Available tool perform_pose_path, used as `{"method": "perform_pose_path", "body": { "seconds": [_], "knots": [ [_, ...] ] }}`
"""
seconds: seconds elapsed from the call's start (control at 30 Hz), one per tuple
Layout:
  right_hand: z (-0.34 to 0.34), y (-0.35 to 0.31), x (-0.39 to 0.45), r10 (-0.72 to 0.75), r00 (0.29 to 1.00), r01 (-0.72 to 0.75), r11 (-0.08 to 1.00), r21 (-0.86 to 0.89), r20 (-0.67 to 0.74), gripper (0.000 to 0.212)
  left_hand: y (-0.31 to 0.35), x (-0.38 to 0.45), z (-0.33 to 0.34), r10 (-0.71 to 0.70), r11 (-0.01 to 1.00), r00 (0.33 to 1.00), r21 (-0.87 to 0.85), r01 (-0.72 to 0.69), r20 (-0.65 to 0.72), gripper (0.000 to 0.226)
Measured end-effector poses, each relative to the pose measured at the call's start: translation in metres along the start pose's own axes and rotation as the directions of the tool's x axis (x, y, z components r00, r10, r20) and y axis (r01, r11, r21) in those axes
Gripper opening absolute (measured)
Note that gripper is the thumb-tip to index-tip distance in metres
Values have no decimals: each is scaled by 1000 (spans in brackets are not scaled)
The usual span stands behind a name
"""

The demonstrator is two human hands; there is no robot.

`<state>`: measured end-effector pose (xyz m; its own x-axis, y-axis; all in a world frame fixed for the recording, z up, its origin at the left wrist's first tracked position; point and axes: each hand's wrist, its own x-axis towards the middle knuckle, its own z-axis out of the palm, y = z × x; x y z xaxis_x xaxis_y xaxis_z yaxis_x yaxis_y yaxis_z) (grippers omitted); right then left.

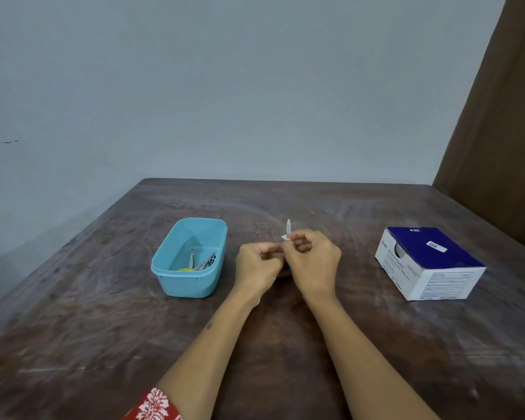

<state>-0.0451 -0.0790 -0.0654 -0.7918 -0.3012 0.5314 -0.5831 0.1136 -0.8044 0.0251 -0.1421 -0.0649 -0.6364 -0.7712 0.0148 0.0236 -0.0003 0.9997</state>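
The white packet (288,228) is probably feather-light and floppy: thin paper or foil, w/ no stiffness of its own. It'll likely crumple or slip if you squeeze mid-body, and it'll tear wherever you load it. So grip at the edges, thumb & forefinger close together on either side of the tear line. Pull apart gently, or the contents may pop out or rip w/ the wrapper. It's prob. a swab sachet, judging by the box beside you, but that's a guess.

Looks: small, white and narrow. One slim flap stands upright above your fingers, pointed at the top. The rest is hidden inside both grips, so no print or seam is readable. A bit of blue shows under the hands, but you can't tell what it is.

Hands: your right hand (312,262) pinches the packet at the base of that flap, fingers curled. Your left hand (256,263) is curled too, thumb & forefinger meeting the packet's left edge, as far as the view shows.

Position: the packet is held just above the table (103,328), about mid-table. It sits between the blue tub (191,286), which holds metal tools (202,262), on your left and the swab box (431,259) on your right, well apart from both.
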Motion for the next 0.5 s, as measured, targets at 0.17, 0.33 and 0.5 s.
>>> {"method": "perform_pose_path", "body": {
  "seconds": [0.17, 0.33, 0.5],
  "knots": [
    [-2, 0, 2, -37, 998, 38, 999, 38, -43, 18, 1, -1, 0, -36, 999, 998, -27, 38, 51, 27],
    [-1, 1, -2, -31, 999, 30, 999, 11, 15, 7, -1, 1, -3, 1, 999, 1000, -42, -2, -21, 28],
    [-3, 2, 4, -89, 994, 91, 995, 30, -66, 18, -1, 0, -1, -54, 999, 995, -1, 54, 90, 24]
  ]
}}
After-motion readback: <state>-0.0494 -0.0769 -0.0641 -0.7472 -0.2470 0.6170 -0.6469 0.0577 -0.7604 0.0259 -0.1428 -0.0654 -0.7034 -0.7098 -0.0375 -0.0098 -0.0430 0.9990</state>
